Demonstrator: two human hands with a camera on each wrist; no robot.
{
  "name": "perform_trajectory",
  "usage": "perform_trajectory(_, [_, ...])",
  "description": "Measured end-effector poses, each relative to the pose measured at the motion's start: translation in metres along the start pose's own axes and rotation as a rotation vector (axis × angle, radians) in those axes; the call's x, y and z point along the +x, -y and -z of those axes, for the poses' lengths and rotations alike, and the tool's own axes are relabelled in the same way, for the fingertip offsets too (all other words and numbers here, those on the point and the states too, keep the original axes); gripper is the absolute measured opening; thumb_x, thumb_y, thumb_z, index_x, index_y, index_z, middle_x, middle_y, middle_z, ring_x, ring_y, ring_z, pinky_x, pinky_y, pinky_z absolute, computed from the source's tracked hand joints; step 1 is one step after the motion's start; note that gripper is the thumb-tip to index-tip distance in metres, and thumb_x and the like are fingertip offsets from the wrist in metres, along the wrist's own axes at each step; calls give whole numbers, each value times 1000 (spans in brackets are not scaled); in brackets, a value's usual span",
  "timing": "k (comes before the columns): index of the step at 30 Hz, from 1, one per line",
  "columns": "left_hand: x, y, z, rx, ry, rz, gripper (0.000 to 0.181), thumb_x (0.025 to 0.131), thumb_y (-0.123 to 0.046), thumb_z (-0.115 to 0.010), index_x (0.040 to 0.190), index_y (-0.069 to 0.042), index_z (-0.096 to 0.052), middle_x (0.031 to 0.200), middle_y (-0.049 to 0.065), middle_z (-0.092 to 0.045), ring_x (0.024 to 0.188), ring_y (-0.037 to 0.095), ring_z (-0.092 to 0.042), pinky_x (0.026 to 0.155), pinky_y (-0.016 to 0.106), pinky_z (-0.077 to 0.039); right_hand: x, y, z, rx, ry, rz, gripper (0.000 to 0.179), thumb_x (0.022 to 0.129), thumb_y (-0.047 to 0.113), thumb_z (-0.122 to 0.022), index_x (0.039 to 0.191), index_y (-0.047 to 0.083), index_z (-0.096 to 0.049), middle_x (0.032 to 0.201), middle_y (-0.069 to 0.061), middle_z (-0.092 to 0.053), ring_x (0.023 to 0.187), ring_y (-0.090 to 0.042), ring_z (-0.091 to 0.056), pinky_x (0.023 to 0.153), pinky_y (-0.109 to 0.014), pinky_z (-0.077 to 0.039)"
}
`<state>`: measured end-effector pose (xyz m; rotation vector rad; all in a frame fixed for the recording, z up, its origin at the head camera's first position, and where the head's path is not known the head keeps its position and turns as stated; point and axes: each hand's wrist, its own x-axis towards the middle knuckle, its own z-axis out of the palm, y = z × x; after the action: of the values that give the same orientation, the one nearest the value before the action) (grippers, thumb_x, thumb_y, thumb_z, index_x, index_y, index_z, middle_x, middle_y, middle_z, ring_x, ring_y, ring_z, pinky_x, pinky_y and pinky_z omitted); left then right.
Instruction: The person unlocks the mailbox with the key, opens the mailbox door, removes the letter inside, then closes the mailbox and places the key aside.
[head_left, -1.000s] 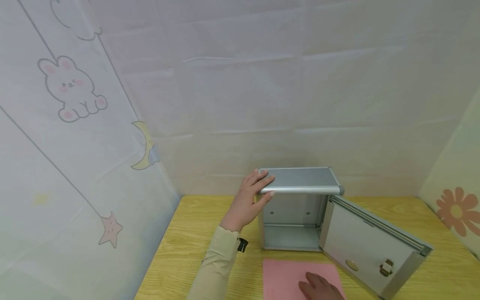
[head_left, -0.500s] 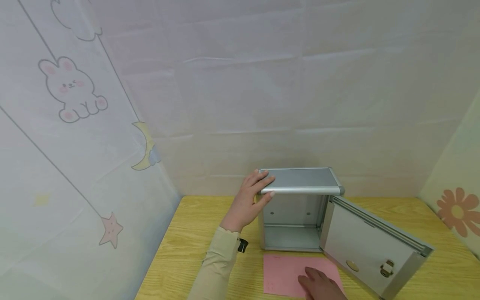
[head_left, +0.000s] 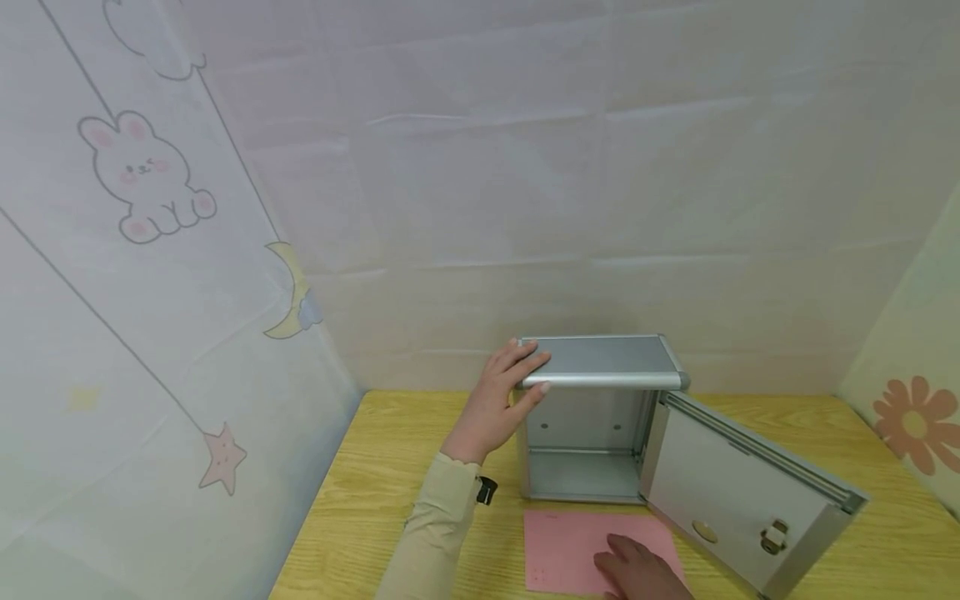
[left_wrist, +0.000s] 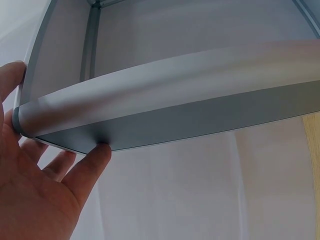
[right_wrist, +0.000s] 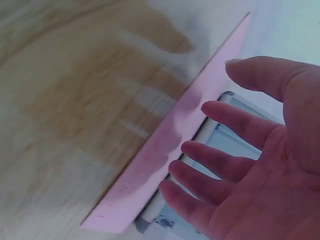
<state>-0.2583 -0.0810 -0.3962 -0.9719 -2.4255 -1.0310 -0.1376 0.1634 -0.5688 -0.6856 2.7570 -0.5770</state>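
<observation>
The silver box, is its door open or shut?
Open: the door stands out to the right of the silver box, and the back wall shows inside.

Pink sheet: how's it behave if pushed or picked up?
The pink sheet looks thin, so probably light and bendy. Lying flat on the table, it likely slides when pushed and may be awkward to pinch.

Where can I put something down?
The yellow wooden table is bare left of the beige sleeve and beyond the open white rectangular door of the silver metal box. In front of the box it's crowded: pink paper sheet, right hand.
</observation>
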Motion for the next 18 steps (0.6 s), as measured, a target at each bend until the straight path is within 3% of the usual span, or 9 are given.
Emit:
perform_trajectory(6, [0, 0, 0, -4, -4, -13, 50, 99, -44, -49, 145, -26, -45, 153, -5, -31, 144, 18, -13, 112, 43, -29, -6, 9, 22, -124, -238, 204, 26, 87, 25, -70, 108, 10, -66, 114, -17, -60, 102, -36, -59, 76, -47, -54])
perform_trajectory(11, [1, 0, 0, -11, -5, -16, 50, 99, -45, -49, 144, -26, -45, 152, -4, -32, 144, 21, -13, 112, 44, -29, -19, 34, 61, -241, -518, 277, 33, 83, 30, -75, 110, 13, -68, 115, -9, -61, 100, -25, -61, 74, -44, -55])
perform_trajectory(13, [1, 0, 0, -12, -4, -19, 50, 99, -44, -49, 144, -26, -45, 152, -4, -32, 144, 22, -14, 112, 44, -29, -26, 43, 77, -274, -646, 314, 33, 90, 39, -67, 109, 13, -68, 117, -8, -60, 101, -24, -60, 74, -43, -54])
perform_trajectory(15, [1, -1, 1, -13, -3, -19, 49, 99, -44, -49, 144, -25, -46, 152, -3, -32, 144, 24, -15, 112, 44, -29, -31, 50, 92, -262, -743, 352, 38, 96, 44, -54, 109, 11, -68, 120, -9, -59, 104, -26, -59, 84, -34, -51])
perform_trajectory(18, [1, -1, 1, -10, -3, -15, 49, 99, -44, -50, 144, -24, -46, 152, -3, -33, 144, 25, -15, 112, 46, -28, -39, 56, 112, -256, -835, 385, 53, 100, 49, -32, 109, 10, -67, 123, -12, -57, 108, -30, -55, 103, -22, -34])
